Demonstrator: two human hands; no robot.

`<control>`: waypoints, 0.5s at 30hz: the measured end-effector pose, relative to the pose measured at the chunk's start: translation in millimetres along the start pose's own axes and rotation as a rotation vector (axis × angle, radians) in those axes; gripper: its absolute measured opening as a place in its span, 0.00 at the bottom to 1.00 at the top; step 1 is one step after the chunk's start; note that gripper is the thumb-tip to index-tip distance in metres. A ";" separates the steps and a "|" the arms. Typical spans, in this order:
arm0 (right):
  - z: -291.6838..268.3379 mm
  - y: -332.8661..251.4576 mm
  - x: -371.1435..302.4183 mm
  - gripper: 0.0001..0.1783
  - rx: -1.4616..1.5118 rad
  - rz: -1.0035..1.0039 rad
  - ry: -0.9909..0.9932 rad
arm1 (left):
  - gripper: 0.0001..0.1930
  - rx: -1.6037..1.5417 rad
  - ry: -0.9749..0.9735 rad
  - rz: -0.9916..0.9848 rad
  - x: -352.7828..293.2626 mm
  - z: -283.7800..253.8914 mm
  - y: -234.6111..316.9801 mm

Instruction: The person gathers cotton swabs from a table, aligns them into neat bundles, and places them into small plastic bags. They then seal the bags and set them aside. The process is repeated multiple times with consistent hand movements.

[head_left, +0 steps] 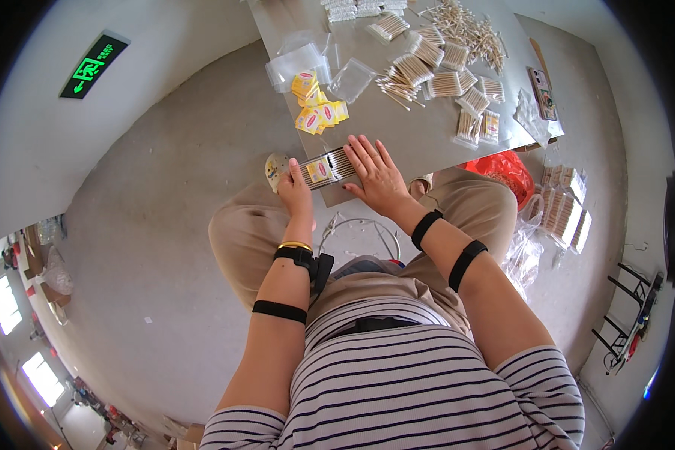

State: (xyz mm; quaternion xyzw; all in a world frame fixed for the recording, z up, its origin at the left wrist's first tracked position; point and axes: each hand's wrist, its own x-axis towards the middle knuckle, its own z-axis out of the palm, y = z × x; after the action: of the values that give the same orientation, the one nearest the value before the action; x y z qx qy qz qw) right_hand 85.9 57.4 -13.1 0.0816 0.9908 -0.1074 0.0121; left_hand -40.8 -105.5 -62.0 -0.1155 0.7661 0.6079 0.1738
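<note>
My left hand (pixel 296 192) grips one end of a clear flat pack of cotton swabs (pixel 340 162), its thumb on top. A yellow and white card (pixel 319 170) shows through the pack's film. At the other end, my right hand (pixel 379 177) lies flat with fingers stretched out, touching the pack from above. The pack is over the near edge of a grey metal table (pixel 375 127). Beyond it, several yellow cards (pixel 322 114) lie in a loose pile beside clear plastic bags (pixel 300 67).
Several filled swab packs (pixel 446 82) and a heap of loose swabs (pixel 469 30) cover the table's far right. A phone (pixel 541 94) lies at the right edge. Below are a red plastic bag (pixel 506 174) and stacked swab bundles (pixel 564 204) on the floor.
</note>
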 end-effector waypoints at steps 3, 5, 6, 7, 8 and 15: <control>0.7 0.3 -0.4 0.50 -0.005 0.008 0.005 | 0.30 -0.075 -0.033 -0.015 1.0 0.9 -6.4; 2.0 0.9 -1.5 0.52 -0.010 0.019 0.005 | 0.29 -0.135 -0.061 -0.025 -1.9 3.3 -4.5; 1.5 -0.6 -1.2 0.52 -0.010 0.023 0.004 | 0.29 -0.182 -0.067 -0.029 -2.4 4.0 -5.9; 0.9 -1.8 -1.0 0.53 -0.009 0.028 0.002 | 0.29 -0.229 -0.072 -0.034 -2.4 4.6 -7.3; 0.0 -2.4 -1.2 0.53 0.008 0.026 0.004 | 0.28 -0.260 -0.070 -0.046 -1.7 5.7 -8.4; -3.9 -7.3 1.5 0.57 0.071 0.005 -0.007 | 0.27 -0.401 -0.062 -0.099 5.0 7.1 -23.3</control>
State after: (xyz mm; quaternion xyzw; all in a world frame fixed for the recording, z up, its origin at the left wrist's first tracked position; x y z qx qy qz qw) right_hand 83.3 51.4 -7.8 0.0841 0.9861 -0.1429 0.0127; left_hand -35.4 -103.8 -86.2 -0.1667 0.6172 0.7424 0.2003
